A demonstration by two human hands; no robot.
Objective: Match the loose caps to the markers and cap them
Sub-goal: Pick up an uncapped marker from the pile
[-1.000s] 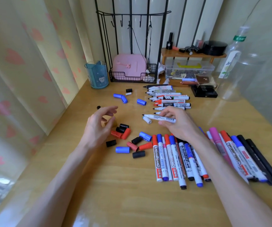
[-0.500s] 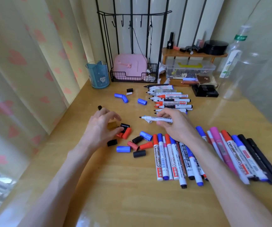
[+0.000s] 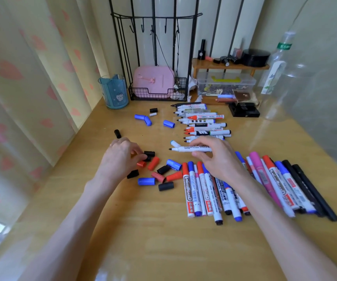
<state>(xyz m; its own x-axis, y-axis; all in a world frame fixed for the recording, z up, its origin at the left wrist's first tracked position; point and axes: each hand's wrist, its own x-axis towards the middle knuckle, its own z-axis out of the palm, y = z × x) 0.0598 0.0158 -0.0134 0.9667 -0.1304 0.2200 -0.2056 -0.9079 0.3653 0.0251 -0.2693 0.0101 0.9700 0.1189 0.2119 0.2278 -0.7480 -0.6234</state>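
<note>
Above the tabletop [image 3: 163,240], an uncapped marker [image 3: 190,149] is pinched in the right hand [image 3: 214,159]; a black cap [image 3: 149,153] is touched by the left hand [image 3: 118,159], its grip unclear.

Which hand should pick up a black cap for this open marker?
Left. The left hand is right at the black cap, with its fingertips beside it; the right hand is busy gripping the uncapped, black-tipped marker.

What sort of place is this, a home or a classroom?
Most likely a home desk, perhaps in a bedroom: a heart-print curtain on the left, a small wooden shelf holding a nail polish bottle and other cosmetics, and a pink case in a wire rack.
</note>
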